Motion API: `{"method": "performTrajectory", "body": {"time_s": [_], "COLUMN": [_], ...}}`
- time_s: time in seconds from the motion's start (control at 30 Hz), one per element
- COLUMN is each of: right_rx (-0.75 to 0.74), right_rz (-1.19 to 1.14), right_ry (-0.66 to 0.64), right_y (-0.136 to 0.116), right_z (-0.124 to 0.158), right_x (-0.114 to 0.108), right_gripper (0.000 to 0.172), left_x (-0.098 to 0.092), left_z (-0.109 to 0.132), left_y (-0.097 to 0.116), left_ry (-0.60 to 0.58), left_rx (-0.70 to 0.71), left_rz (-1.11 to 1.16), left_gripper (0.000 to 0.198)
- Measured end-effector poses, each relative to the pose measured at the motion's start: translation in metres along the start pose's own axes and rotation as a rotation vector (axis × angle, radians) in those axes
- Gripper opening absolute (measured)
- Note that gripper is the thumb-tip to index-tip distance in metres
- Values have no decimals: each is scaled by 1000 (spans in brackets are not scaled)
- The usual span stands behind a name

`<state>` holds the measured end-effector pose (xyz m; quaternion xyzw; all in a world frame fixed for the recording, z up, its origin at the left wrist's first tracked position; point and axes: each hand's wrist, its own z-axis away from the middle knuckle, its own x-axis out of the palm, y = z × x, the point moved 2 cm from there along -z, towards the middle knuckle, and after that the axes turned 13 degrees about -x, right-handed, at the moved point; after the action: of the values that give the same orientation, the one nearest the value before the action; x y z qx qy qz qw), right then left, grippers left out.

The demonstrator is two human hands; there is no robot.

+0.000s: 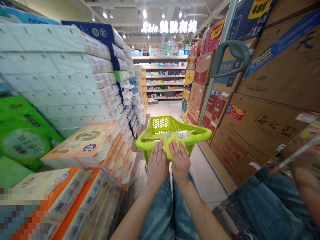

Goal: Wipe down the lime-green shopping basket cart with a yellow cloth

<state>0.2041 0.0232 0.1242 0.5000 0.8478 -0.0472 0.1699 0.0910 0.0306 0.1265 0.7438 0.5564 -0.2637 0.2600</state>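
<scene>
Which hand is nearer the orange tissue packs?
Left. The left hand sits at the basket rim toward the packs; the right hand is farther over, on a yellow cloth.

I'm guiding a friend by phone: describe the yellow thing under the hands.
In the aisle between stacked tissue packs and cardboard boxes stands a lime-green basket. At its near rim, the left hand and right hand rest on a small folded yellow cloth. Its soft yellow folds stand out from the hard green plastic.
</scene>
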Motion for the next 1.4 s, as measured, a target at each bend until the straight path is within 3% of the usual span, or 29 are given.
{"method": "performTrajectory", "body": {"time_s": [0.1, 0.2, 0.3, 0.5, 0.6, 0.67, 0.73, 0.83, 0.9, 1.03, 1.13, 1.2, 1.3, 1.4], "right_rx": [21, 225, 344, 35, -58, 6, 161, 314, 253, -22, -91, -33, 188, 297], "right_rz": [40, 78, 75, 30, 39, 74, 112, 130, 121, 55, 63, 106, 142, 125], "right_ry": [8, 112, 172, 27, 0, 26, 88, 152, 129, -19, -36, 17, 127, 156], "right_y": [25, 58, 59, 0, 11, 35, 59, 67, 49, 6, 12, 34, 64, 58], "right_z": [8, 17, 16, 0, 4, 11, 18, 18, 11, -4, 1, 9, 20, 16], "right_x": [-8, -17, -16, 4, -2, -10, -18, -20, -14, 1, 0, -6, -15, -13], "right_gripper": [67, 70, 71, 65, 65, 67, 69, 70, 68, 61, 60, 63, 67, 68], "left_x": [0, 1, 2, 2, 1, 1, 0, 1, 3, 5, 4, 4, 3, 4], "left_z": [0, -1, 0, 1, 1, 0, 0, 0, 0, 1, 1, 1, -1, 0], "left_y": [-2, 0, 2, 1, -1, 0, 1, 3, 3, 1, -1, 0, 2, 4], "left_ry": [7, 13, 22, 14, 14, 21, 24, 27, 28, 14, 12, 18, 24, 29], "left_rx": [4, 1, -13, -6, -3, -3, -4, -12, -20, -18, -16, -14, -20, -31], "left_rz": [-7, -2, 3, 1, 0, -1, -5, -6, 2, 23, 10, 1, 1, 15], "left_gripper": [62, 66, 68, 63, 64, 67, 70, 70, 70, 68, 68, 69, 72, 72]}}
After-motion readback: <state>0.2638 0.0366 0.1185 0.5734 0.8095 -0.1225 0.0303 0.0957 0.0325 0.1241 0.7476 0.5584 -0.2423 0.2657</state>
